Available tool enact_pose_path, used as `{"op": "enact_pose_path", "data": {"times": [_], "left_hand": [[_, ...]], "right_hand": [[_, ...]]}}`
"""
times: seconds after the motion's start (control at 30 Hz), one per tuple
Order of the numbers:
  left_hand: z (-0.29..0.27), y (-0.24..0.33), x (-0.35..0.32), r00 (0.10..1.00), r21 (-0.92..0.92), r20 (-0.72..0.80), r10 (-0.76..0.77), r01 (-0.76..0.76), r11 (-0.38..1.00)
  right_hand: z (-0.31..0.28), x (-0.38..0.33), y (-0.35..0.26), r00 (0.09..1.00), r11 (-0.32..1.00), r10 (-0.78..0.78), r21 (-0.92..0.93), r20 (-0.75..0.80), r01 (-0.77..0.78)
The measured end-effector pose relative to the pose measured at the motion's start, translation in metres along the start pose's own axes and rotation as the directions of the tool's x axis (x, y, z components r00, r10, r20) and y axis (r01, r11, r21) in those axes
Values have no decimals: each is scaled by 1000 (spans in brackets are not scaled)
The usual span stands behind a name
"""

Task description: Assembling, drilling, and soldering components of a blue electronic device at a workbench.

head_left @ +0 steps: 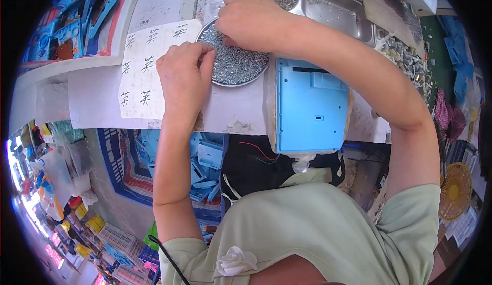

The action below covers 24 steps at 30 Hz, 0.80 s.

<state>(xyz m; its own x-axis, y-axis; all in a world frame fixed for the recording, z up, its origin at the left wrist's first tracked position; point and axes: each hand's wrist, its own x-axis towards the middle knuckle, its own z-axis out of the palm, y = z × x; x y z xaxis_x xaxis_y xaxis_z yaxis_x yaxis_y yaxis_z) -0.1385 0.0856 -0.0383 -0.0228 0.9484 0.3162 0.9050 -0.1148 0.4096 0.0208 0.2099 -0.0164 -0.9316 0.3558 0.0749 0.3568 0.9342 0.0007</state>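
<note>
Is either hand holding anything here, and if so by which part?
Cannot be told. Both the left hand and right hand have fingertips down at the round dish of small screws; any pinched screw is hidden by the fingers.

dish (241, 75): round, shallow, metal, flat on bench, far centre, left of blue housing
screws (237, 62): small, silvery, heaped inside

Both forearms reach forward, left hand (184, 77) curled with fingers bent, right hand (251, 21) arched, fingertips pinched downward.
</note>
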Motion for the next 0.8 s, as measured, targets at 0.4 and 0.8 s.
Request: {"op": "enact_pose_path", "data": {"times": [0.4,0.8], "left_hand": [[-2,11,9,996,-81,25,-80,82,993],[1,126,-32,961,-559,95,261,-166,813]], "right_hand": [[13,-8,2,978,1000,-24,10,-209,27],[-45,-233,29,714,-89,692,994,111,-68]]}}
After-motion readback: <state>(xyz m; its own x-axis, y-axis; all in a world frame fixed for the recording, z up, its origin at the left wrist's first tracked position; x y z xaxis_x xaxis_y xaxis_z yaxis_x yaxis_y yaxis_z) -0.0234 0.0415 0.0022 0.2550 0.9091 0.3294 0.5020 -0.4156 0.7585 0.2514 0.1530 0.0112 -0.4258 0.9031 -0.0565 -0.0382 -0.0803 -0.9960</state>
